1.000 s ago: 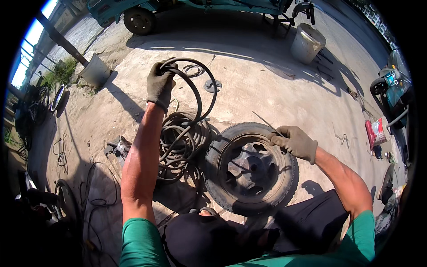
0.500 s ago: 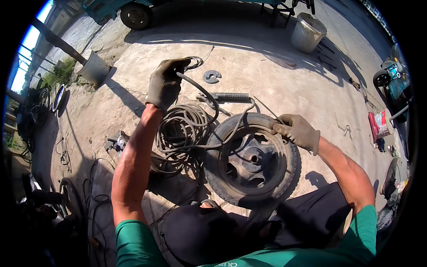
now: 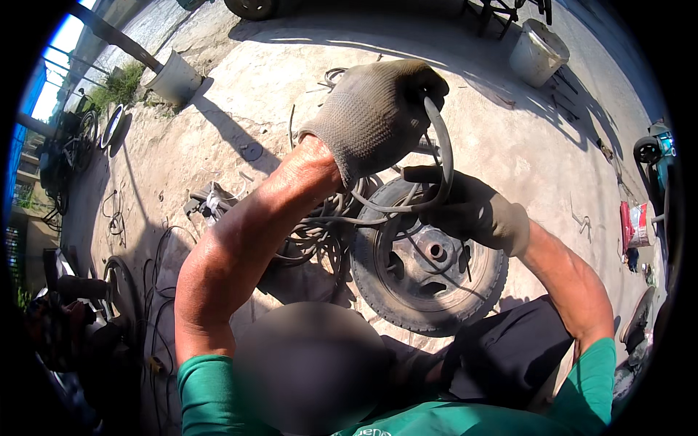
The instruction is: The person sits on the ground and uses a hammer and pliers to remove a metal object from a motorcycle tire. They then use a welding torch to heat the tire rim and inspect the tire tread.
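In the head view, the left hand (image 3: 378, 112), in a worn grey-brown knit glove, is raised at the upper middle over the ground. Its fingers are curled and pressed together around a thick grey cable (image 3: 446, 145). From that fist the cable bends down in 1 curve, passes just by the right hand (image 3: 483, 218) and runs off leftward over the edge of the wheel (image 3: 369, 285). The right hand, in a similar glove, is lower and hangs over the far side of the wheel, its fingers pointing left; they lie in shade partly behind the cable, so I cannot tell whether they pinch it or something else.

The wheel, a tyre on a dusty metal rim with a round hub at its centre, lies on its side on the pale concrete ground (image 3: 538, 160). To its left is a tangled cable coil (image 3: 327, 243), partly hidden by the left forearm (image 3: 247, 232). A thinner black cord (image 3: 154, 280) trails farther left. 2 pale buckets stand well apart: 1 at the upper right (image 3: 534, 58), and 1 at the upper left (image 3: 174, 80) with a post (image 3: 116, 36) rising from it. A red and white package (image 3: 636, 225) is near the right edge.
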Tool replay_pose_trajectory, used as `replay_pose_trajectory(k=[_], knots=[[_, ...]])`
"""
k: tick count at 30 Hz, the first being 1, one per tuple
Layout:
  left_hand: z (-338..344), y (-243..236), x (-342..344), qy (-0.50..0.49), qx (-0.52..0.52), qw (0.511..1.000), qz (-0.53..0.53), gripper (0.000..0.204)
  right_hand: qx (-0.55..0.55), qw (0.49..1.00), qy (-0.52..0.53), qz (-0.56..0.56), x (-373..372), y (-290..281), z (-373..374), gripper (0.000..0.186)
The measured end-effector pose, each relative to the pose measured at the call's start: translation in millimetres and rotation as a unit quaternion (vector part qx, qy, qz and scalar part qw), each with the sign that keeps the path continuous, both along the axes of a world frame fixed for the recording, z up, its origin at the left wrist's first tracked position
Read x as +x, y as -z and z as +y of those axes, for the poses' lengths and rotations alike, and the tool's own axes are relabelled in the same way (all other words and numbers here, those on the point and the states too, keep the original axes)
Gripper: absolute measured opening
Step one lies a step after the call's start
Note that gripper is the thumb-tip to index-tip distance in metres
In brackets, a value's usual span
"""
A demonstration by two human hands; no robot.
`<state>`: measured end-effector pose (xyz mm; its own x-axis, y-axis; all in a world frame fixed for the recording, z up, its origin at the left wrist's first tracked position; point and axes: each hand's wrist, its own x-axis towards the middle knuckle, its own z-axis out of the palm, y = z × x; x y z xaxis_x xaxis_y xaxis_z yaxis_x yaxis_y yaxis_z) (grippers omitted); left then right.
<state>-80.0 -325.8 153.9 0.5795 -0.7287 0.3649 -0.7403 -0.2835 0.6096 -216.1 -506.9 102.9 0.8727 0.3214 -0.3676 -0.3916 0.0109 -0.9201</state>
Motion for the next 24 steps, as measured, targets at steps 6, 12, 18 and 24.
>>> replay_pose_trajectory(k=[6,12,18,24], knots=[[50,45,-11,-0.062,-0.045,0.997,0.033,0.071,0.052,0.995,0.061,0.061,8,40,-28,0.033],[150,173,-69,-0.225,-0.058,0.920,0.315,0.048,0.110,0.982,0.150,0.038,15,41,-38,0.025],[176,299,-150,-0.268,0.249,0.928,0.076,0.056,0.005,0.991,0.108,0.075,23,41,-22,0.025],[148,320,-142,-0.320,0.360,0.863,0.155,0.049,0.001,0.991,0.074,0.108,21,46,-19,0.025]])
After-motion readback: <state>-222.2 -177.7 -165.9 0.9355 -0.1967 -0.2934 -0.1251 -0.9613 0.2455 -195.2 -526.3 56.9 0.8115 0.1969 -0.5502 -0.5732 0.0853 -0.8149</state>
